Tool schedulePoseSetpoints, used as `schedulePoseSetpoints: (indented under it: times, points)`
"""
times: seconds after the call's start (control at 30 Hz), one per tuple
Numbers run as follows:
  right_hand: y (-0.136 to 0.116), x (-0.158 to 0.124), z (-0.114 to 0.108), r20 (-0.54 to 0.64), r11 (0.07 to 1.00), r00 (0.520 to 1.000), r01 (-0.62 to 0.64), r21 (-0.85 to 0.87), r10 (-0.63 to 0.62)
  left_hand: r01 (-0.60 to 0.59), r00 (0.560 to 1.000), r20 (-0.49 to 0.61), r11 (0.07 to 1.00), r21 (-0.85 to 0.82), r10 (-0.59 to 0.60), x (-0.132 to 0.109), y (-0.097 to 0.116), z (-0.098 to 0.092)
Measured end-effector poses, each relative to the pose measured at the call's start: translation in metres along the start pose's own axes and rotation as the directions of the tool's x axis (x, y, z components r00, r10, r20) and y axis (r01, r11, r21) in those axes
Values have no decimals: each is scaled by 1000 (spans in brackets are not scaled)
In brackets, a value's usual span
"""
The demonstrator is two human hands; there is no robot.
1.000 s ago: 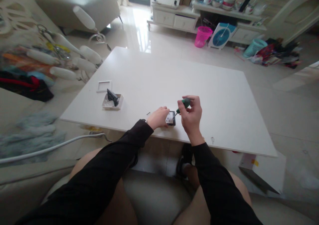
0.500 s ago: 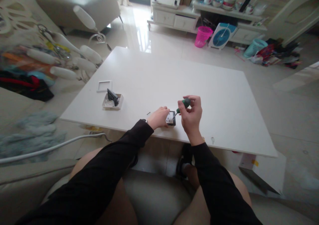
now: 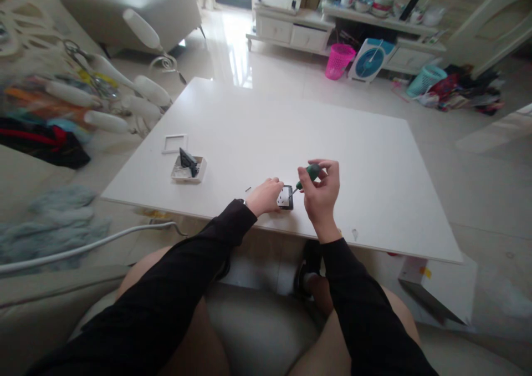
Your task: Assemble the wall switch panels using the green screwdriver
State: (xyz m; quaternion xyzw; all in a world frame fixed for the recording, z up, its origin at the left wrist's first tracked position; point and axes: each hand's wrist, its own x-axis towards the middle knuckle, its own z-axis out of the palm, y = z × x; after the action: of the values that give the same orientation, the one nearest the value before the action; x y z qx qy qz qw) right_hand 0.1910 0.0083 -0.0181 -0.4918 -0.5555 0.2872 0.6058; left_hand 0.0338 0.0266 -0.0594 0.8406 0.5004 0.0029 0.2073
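My left hand (image 3: 266, 196) is closed around the left side of a wall socket (image 3: 284, 197), which has a white face with slots and a dark frame. The socket rests on the white table (image 3: 366, 159) near its front edge. In my right hand (image 3: 322, 196) is a screwdriver (image 3: 311, 172) with a green and black handle. It slants down to the left, its tip at the right side of the socket face; whether it sits in a screw is too small to tell. A small screw (image 3: 248, 189) lies left of my left hand.
To the left on the table stand an open white box (image 3: 189, 177) with a dark part in it and a white square frame (image 3: 175, 143). A small clear piece (image 3: 354, 233) lies by the front edge. A lamp with white shades (image 3: 145, 90) borders the table's left side.
My right hand and the screwdriver handle have shifted very slightly to the right. My left hand stays on the socket.
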Motion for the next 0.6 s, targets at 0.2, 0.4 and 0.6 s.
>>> schedulePoseSetpoints:
  times: [0.2,0.4,0.6]
  points:
    - [4,-1,0,31,997,1000,-3,83,0,5,1000,5,1000,12,-5,0,0,0]
    - [-1,-1,-1,66,999,997,50,-6,-50,2,1000,-6,1000,-9,-2,0,0,1]
    - [4,-1,1,-26,999,1000,14,39,-13,6,1000,-5,1000,-3,-6,0,0,1]
